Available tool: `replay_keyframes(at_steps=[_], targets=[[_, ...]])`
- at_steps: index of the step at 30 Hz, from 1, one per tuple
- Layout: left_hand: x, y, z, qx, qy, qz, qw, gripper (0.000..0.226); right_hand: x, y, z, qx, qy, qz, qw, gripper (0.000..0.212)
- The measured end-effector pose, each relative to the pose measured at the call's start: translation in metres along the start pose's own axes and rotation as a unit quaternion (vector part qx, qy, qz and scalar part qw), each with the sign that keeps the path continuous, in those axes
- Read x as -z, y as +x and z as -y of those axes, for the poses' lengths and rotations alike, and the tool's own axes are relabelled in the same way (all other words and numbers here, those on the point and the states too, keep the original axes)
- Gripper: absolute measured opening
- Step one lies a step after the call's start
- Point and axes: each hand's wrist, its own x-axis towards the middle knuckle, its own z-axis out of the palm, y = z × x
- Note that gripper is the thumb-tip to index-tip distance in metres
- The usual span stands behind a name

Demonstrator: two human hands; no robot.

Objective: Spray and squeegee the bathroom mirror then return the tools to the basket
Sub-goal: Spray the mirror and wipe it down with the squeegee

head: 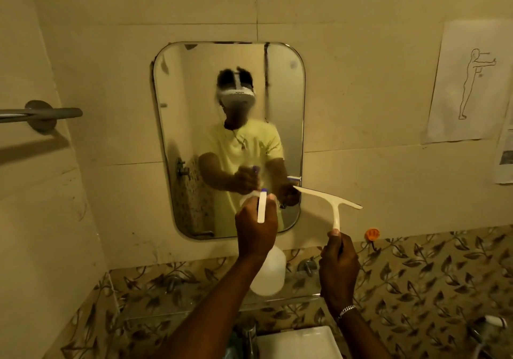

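One mirror (227, 125), tall with rounded corners, hangs on the pale tiled wall (361, 81) straight ahead of both hands, its lower edge just above them; its glass looks hazy and reflects the person in a yellow shirt. Below the hands runs one band of leaf-patterned tile (433, 275), and beneath the wrists sits one white sink (299, 342) with one metal tap (249, 333) to the left of it. Up and to the right of the right hand, one sheet of paper (469, 81) with a line drawing of a standing figure is stuck to the wall, with the edge of a second printed sheet (505, 156) lower at the frame's border. Far to the left of the left hand, one grey rail (41, 113) juts from the side wall. The left hand (256, 231) is clenched around the neck of one translucent spray bottle (268, 272), whose body hangs below the fist and whose white trigger head points at the mirror's lower part. The right hand (338, 264) grips the handle end of one cream squeegee (330, 197), its blade raised above the fist, one tip at the mirror's lower right edge. One small orange hook (372, 233) sticks to the wall just right of the right hand. One silver bracelet (347, 310) circles the right wrist.
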Motion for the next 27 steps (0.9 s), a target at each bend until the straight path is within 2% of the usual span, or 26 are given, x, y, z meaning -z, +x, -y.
replay_keyframes(at_steps=[3, 10, 16, 22, 27], targets=[[-0.004, -0.039, 0.019, 0.068, 0.023, 0.0, 0.997, 0.032, 0.004, 0.0, -0.003, -0.006, 0.004, 0.003, 1.0, 0.031], [0.007, -0.085, 0.052, 0.169, 0.029, 0.038, 0.984, 0.024, 0.01, -0.002, -0.011, -0.03, -0.007, 0.011, 0.999, 0.035], [0.033, -0.063, 0.055, 0.137, 0.021, -0.045, 0.989, 0.018, 0.005, -0.011, -0.01, -0.03, -0.003, 0.018, 0.999, 0.037], [0.069, 0.003, 0.046, 0.088, 0.03, -0.054, 0.994, 0.023, -0.01, -0.022, -0.008, -0.037, -0.001, 0.031, 0.999, 0.032], [0.088, 0.04, 0.043, 0.104, 0.061, -0.083, 0.989, 0.031, -0.021, -0.031, -0.004, -0.026, -0.003, 0.038, 0.999, 0.032]])
